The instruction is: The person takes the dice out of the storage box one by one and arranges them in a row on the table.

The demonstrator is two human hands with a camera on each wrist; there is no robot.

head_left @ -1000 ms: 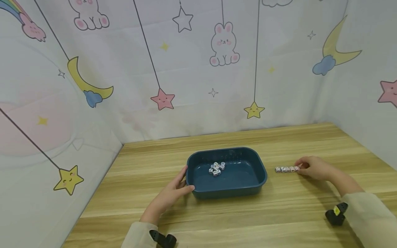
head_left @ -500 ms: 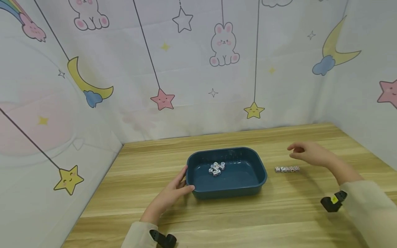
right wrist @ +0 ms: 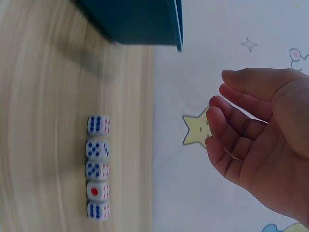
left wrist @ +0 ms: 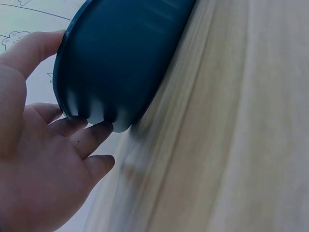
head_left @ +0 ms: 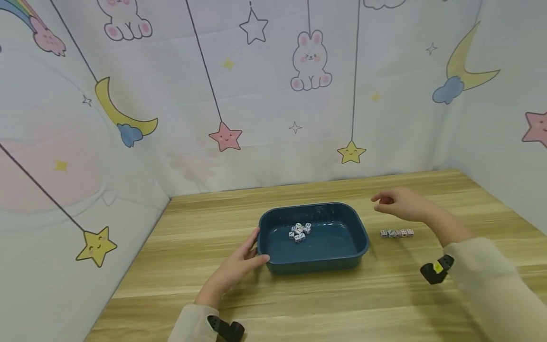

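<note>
A dark blue plastic tray [head_left: 316,266] with rounded corners stands on the table. Several white dice [head_left: 299,232] lie in a loose cluster in its left half. My left hand [head_left: 232,270] holds the tray by its near left corner, thumb at the rim and fingertips against the outer wall [left wrist: 120,63]. To the right of the tray, several dice [head_left: 397,233] stand in a straight row. Above and behind that row hovers my right hand [head_left: 403,204], its fingers loosely bent with nothing between them. The right wrist view shows the row's dice [right wrist: 98,170] with blue and red pips.
The wood-grain table [head_left: 299,308] runs back to a white cloth wall [head_left: 265,95] printed with stars, moons and rabbits. More of this cloth encloses the left and right sides. Each sleeve cuff carries a small black device [head_left: 437,269].
My right hand has let go of the row's right end, risen, and moved left and back toward the tray. The left hand, tray and dice stay in place.
</note>
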